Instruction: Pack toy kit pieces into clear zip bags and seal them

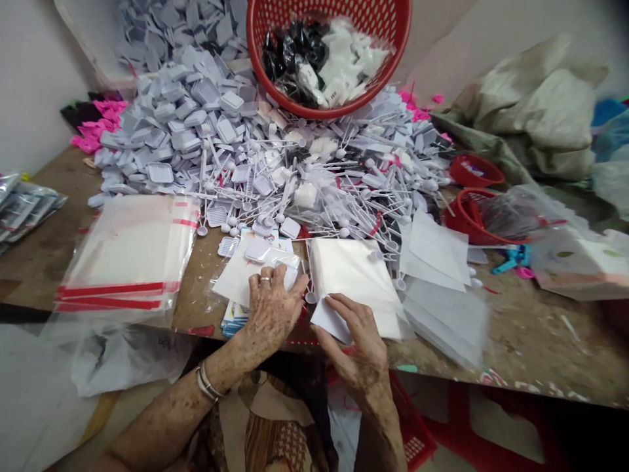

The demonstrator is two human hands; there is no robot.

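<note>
My left hand [275, 295] has its fingers curled down at the near edge of a clear plastic packet [285, 257]; whatever is under the fingertips is hidden. By that packet, a small white plastic tray [256, 250] lies over a white sheet [233, 278]. Printed cards [234, 319] stick out beneath, beside my left wrist. Between thumb and fingers, my right hand [356, 331] grips a folded white sheet [331, 320]. It is over the front left corner of a stack of thin white sheets [351, 265].
A heap of small white trays [162, 124] and long-handled spoons [344, 180] covers the table's back. A red basket [329, 111] of packed pieces sits on it. Red-edged clear bags [128, 242] lie left; loose translucent sheets [445, 314] and a smaller red basket [472, 219] stand right.
</note>
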